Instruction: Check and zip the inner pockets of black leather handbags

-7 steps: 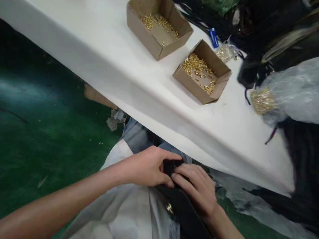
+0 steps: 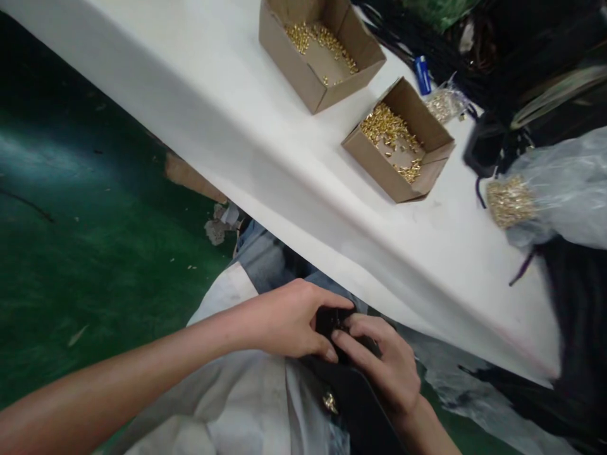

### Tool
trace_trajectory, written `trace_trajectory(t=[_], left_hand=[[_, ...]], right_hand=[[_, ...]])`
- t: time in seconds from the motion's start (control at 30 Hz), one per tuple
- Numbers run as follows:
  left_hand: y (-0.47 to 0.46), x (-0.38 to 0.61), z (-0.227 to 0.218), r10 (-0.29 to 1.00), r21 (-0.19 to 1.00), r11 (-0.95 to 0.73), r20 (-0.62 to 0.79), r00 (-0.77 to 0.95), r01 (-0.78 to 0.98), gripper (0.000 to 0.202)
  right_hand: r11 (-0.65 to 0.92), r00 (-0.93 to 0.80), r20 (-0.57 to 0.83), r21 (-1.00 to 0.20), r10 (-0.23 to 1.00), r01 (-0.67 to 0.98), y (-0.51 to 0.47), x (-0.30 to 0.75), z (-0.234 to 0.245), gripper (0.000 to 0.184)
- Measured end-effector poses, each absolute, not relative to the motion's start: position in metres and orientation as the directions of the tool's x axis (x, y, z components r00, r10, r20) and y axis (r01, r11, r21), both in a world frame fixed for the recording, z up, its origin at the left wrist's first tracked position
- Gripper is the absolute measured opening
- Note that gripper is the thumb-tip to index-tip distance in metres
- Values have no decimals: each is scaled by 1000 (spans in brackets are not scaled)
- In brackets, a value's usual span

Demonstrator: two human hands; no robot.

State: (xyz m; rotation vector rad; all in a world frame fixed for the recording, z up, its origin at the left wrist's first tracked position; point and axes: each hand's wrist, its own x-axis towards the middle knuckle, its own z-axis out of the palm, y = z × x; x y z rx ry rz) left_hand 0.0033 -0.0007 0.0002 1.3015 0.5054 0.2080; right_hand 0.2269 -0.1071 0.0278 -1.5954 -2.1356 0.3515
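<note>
Plainly, the fingers of the left hand (image 2: 296,322) are clasped on a black piece (image 2: 363,404), thumb on the near side and forefinger on the far side. Opposite them, the fingers of the right hand (image 2: 391,366) are bent, their tips on the same dark part; whether they pinch anything there I cannot tell. From between the fingers the black piece runs back toward the body, over pale cloth (image 2: 237,401) on the lap, and a gold-coloured fitting (image 2: 331,402) sits on it just nearer the body than the left thumb.

Right beyond the fingers runs the edge of a white bench (image 2: 265,151). Farther out on it stand two open cardboard boxes holding small gold-coloured pieces: the nearer box (image 2: 379,167) beyond the right fingers, the farther box (image 2: 296,69) roughly straight beyond the left ones. Past the nearer box lie a blue object (image 2: 422,76) and a small clear bag (image 2: 443,104). Well off to the fingers' right is a larger clear bag (image 2: 569,183), gold-coloured bits at its near end. Green floor (image 2: 95,272) shows left of the fingers.
</note>
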Motion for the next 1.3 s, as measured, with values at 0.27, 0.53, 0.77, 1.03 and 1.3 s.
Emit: trace_trajectory(t=[0.27, 0.53, 0.77, 1.03, 1.3], left_hand=[[4, -1, 4, 443, 979, 180, -165, 881, 93, 43], [-6, 0, 6, 491, 977, 206, -150, 858, 52, 50], [-44, 6, -26, 675, 861, 495, -299, 675, -113, 32], [-63, 17, -28, 834, 941, 256, -99, 543, -221, 24], [-71, 17, -38, 837, 958, -139, 250, 487, -252, 36]], right_hand=[[521, -446, 291, -280, 846, 806, -101, 233, 19, 16], [593, -500, 320, -385, 805, 707, -101, 234, 22, 18], [498, -443, 227, -408, 867, 765, -104, 246, 34, 21], [462, -413, 207, -375, 887, 804, -116, 256, 30, 19], [504, -384, 359, -353, 851, 788, -122, 244, 31, 24]])
